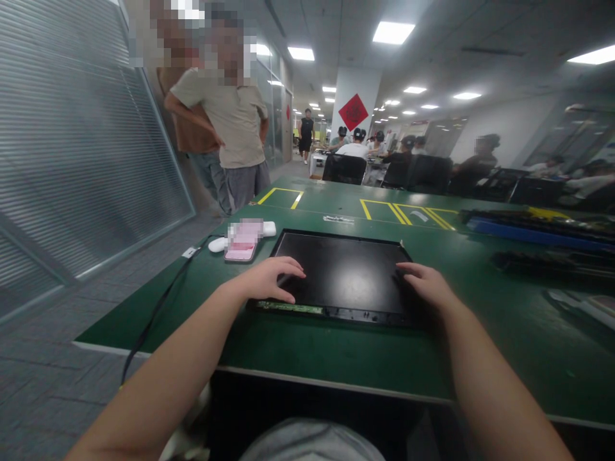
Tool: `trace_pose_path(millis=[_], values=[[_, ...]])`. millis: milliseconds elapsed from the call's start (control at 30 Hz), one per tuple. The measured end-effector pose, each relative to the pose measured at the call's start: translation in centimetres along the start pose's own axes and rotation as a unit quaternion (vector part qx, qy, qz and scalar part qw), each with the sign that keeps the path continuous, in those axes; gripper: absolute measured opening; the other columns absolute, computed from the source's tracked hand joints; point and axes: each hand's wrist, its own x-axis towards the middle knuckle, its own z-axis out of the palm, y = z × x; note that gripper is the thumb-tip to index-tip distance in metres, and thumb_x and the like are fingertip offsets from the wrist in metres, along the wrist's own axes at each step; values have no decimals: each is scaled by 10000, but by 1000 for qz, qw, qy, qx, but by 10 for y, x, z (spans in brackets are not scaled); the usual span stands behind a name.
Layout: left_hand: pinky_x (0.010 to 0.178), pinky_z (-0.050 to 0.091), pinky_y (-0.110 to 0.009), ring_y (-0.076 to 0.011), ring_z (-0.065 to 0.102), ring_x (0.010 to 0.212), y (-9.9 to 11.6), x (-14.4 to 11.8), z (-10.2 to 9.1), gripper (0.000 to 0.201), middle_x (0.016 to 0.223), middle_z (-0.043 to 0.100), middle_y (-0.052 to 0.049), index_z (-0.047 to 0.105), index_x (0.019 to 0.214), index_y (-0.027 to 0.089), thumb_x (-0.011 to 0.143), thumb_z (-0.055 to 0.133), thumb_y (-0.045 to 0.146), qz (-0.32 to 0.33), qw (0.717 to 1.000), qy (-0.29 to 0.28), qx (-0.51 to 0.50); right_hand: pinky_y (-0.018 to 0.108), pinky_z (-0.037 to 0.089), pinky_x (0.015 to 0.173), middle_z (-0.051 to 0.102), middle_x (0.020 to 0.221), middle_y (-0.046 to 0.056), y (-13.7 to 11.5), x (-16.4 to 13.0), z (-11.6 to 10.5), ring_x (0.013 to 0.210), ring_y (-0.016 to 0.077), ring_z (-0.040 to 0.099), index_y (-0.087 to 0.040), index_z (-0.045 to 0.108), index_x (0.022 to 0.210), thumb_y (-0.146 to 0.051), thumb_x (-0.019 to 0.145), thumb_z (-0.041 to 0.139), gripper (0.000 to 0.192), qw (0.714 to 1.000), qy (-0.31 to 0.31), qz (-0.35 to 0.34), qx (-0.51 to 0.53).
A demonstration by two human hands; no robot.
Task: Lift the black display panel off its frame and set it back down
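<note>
Both hands, left hand (269,280) and right hand (425,285), rest flat, fingers loosely spread, gripping nothing, on the black panel (343,275).

Light comes from rectangular ceiling panels (393,32) across the upper frame, giving an even, moderately bright room with a cool cast. A pale glare patch sits on the black panel (343,272) at centre (a soft reflection of the lamps overhead). Shadows under the forearms are faint. Wide-angle distortion bends the blinds (72,160) at left and stretches the lower corners. Distant figures are soft; faces upper left are pixelated.
</note>
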Motion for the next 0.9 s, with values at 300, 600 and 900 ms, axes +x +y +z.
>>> trace_pose_path(millis=[300,600,900], values=[[991,467,-347,-253,640,1129,-4,0,2,544,1240,675,-82,716,1180,235,678,881,364,9,1000,-8,8,340,462,1023,737,1158,34,2,1,4,1114,223,657,-235,769,1106,-220,778,530,406,1000,-7,7,-10],[970,475,-330,-248,651,1107,4,1,-1,511,1217,686,-77,724,1171,233,696,867,355,5,999,-19,35,330,476,1003,752,1109,39,-2,0,3,1074,218,674,-224,777,1072,-215,762,522,402,1000,-13,2,-2],[954,476,-329,-245,656,1091,5,1,-2,488,1209,692,-76,722,1171,229,718,852,354,6,999,-25,32,314,462,1013,744,1134,46,-8,-2,1,1101,217,664,-214,772,1087,-206,773,522,401,1000,-16,14,-13]])
